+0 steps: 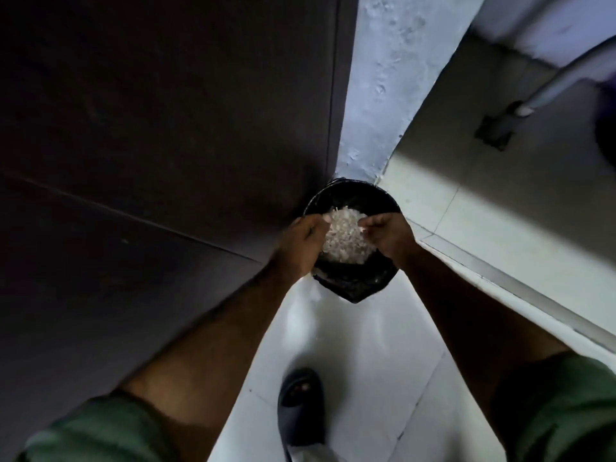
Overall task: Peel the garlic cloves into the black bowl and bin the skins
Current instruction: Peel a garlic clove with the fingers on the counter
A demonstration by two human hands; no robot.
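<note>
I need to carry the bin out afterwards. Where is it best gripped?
Probably by the rim of the bin, from above at opposite sides, where the left hand and right hand hover. The black liner folded over it looks loose, so pinch rim and liner together.

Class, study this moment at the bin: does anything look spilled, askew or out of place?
Nothing clearly spilled. Both hands, left hand and right hand, hang over the black-lined bin with a pale heap of garlic skins between them. The floor beside it shows only bright glare; the picture is blurred.
</note>
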